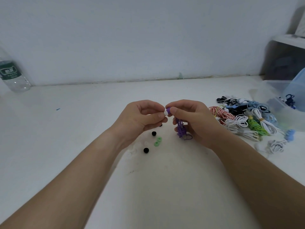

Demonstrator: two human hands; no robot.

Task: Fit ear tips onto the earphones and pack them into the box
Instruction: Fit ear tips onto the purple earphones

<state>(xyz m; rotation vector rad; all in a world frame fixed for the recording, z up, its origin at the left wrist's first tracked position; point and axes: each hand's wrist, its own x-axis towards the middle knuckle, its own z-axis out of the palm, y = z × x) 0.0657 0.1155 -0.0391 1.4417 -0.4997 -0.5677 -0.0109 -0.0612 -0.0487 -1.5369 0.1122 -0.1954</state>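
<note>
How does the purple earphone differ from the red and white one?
The purple earphone is held above the table in the right hand; the red-white earphone lies in the pile. The left hand pinches a white tip at the purple one's end; no hand touches the red-white one. Both cords are bundled.

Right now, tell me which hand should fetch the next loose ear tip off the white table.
Probably left: the left hand, pinching a white ear tip, is nearest the loose black, green and clear silicone ear tips, while the right hand grips the purple wired earphone.
</note>
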